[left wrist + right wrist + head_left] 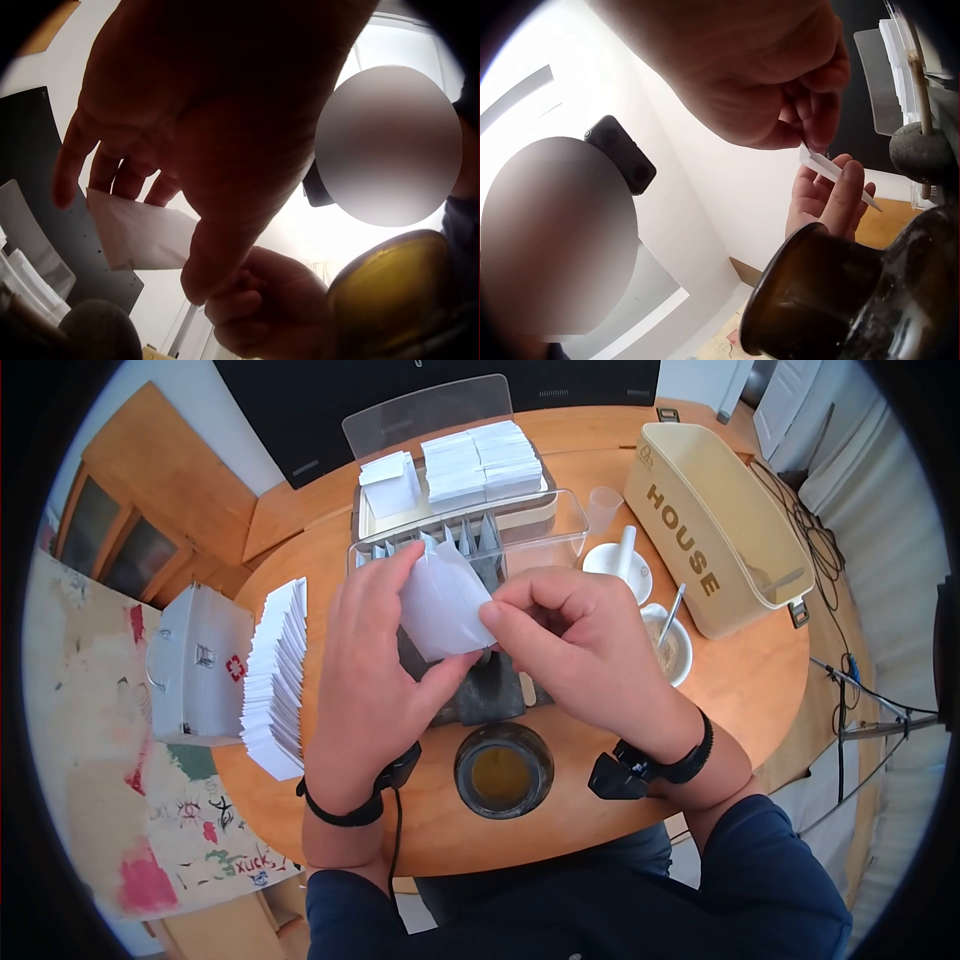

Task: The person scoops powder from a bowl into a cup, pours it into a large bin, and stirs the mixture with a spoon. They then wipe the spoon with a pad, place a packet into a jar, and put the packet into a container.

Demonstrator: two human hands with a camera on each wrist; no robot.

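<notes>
A small white paper packet (pixel 440 605) is held up above the middle of the table. My left hand (pixel 362 680) grips it from the left, fingers along its far side and thumb at its lower edge. With thumb and forefinger, my right hand (pixel 590 645) pinches its right edge. Seen from the right wrist, the packet (pixel 832 171) is nearly edge-on between both hands. Beneath them stands a dark glass jar (pixel 472 760), yellowish inside. Behind the hands, a clear organizer (pixel 565 545) holds several grey packets, partly hidden by the left hand.
A row of white envelopes (pixel 272 680) lies left, beside a silver first-aid case (pixel 200 660). More white envelopes (pixel 480 460) fill a tray at the back. On the right are a white pestle (pixel 626 550), a bowl (pixel 683 655) with a spoon, a plastic cup (pixel 603 508) and a cream bin (pixel 690 510).
</notes>
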